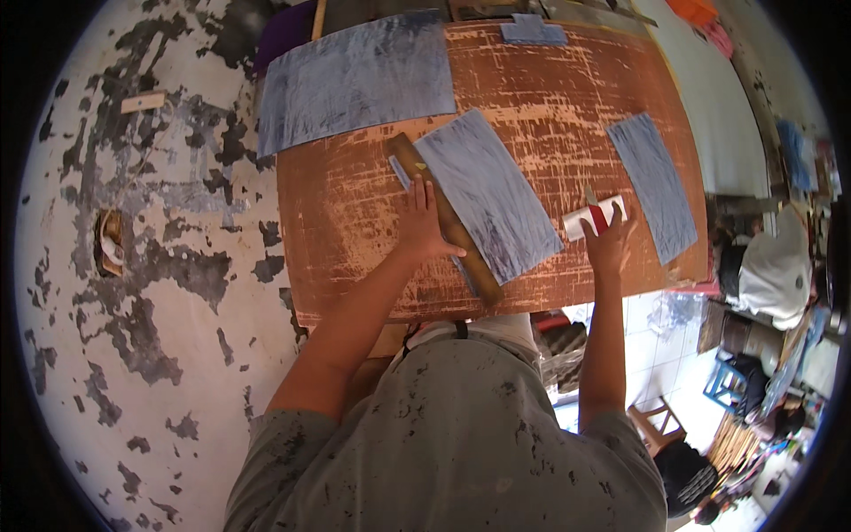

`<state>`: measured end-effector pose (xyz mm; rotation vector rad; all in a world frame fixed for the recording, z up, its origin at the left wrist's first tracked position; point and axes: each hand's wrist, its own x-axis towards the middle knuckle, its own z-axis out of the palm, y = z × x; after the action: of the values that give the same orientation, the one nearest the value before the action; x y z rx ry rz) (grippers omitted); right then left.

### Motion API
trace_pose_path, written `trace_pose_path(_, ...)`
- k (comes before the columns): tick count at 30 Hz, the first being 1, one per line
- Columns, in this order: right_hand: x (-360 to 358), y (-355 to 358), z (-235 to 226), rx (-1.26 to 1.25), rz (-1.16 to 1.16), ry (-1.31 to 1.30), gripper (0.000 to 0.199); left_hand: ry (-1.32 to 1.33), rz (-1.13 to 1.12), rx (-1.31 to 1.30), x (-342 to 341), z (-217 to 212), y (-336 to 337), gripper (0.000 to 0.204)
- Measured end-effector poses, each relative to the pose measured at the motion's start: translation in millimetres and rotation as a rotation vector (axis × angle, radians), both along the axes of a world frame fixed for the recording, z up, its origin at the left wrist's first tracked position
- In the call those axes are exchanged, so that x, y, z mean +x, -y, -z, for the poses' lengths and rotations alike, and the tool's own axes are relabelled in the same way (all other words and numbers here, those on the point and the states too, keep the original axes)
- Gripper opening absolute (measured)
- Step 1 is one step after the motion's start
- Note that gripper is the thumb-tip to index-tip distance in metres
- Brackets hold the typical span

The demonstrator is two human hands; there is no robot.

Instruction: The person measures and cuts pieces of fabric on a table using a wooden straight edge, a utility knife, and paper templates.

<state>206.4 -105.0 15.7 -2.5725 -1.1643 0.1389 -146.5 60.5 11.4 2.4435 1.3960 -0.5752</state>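
Left hand (420, 223) presses the wooden ruler (446, 218); right hand (608, 241) grips a cutter (595, 215).

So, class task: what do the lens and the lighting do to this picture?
Head view: fisheye bends the brown board's edges outward, with a black ring at the frame's rim; even daylight, soft shadows; the white tiled floor at lower right looks washed out; the left hand and the right hand are fairly sharp.

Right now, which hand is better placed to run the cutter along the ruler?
Probably right: it is at the cutter, while the left presses the ruler on the sheet.
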Motion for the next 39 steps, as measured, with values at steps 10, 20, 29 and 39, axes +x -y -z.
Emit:
trace_pose_path(10,-157.5,-135.0,-22.0,-0.158,-0.470,-0.508,0.037,-0.074,-0.049,-0.019,2.2,-12.3,-0.9,0.173)
trace_pose_path(20,-232.9,-253.5,6.0,-0.235,-0.596,-0.385,0.046,-0.063,-0.031,-0.056,11.0,-9.6,-5.0,0.169)
trace_pose_path(29,-240.9,-257.2,13.5,-0.258,-0.635,-0.360,0.045,-0.083,-0.002,-0.038,6.7,-1.2,-4.8,0.163)
trace_pose_path(39,-244.2,-254.1,5.9,-0.354,-0.680,-0.295,0.047,-0.044,-0.010,-0.039,3.7,4.0,-3.1,0.164)
